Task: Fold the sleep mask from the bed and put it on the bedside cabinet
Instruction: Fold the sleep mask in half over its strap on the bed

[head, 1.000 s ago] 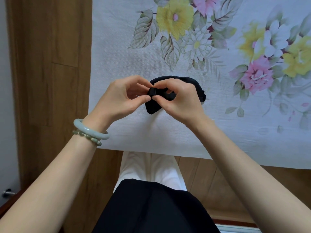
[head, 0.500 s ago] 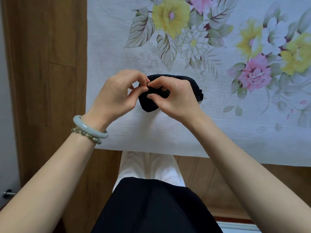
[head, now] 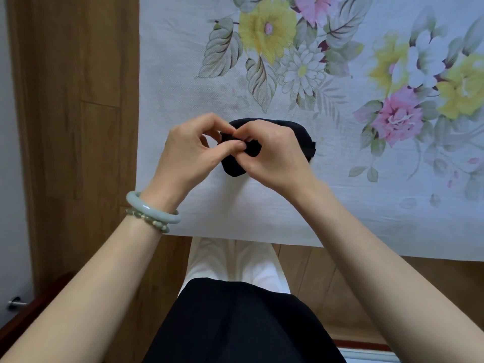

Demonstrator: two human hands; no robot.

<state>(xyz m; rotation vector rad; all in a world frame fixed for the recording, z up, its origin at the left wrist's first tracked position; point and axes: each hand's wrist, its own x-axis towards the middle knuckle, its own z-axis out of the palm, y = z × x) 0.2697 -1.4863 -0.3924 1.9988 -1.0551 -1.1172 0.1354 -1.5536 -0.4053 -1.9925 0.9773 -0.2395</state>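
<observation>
A black sleep mask [head: 301, 136] lies on the bed's flowered sheet [head: 183, 87] near the front edge. Both hands meet over its left part. My left hand [head: 191, 155], with a pale green bangle on the wrist, pinches black fabric between thumb and forefinger. My right hand [head: 272, 153] covers the mask's middle and pinches the same bunched fabric from the right. The mask's right end and lower left corner stick out from under the hands. The bedside cabinet is not in view.
Wooden floor [head: 78, 100] runs along the bed's left side and under the front edge. My legs in white trousers [head: 235, 260] stand against the bed. A dark red-brown edge [head: 23, 313] and a metal stopper [head: 15, 301] show at the lower left.
The hands stay joined on the mask and have shifted only slightly. My fingers have closed tighter on the bunched fabric at the mask's left part.
</observation>
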